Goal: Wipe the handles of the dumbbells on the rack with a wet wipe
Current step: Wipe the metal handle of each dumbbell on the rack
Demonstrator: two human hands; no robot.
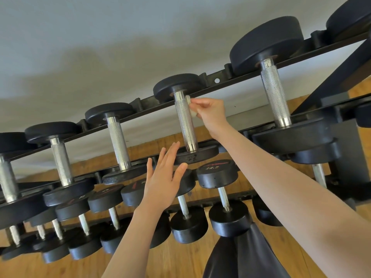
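Observation:
Black dumbbells with knurled steel handles lie across the top tier of the rack (236, 74). My right hand (210, 111) pinches a small white wet wipe (190, 104) against the right side of the middle dumbbell's handle (184, 121), near its far end. My left hand (162, 181) hovers below with its fingers straight and spread, close to that dumbbell's near head (200, 155); whether it touches the head I cannot tell. It holds nothing.
More dumbbells sit left (118, 141) and right (274, 93) on the top tier. Smaller ones fill the lower tier, one marked 22.5 (217, 173). A white wall stands behind, a wooden floor (164, 257) below. Dark fabric (241, 255) shows at the bottom.

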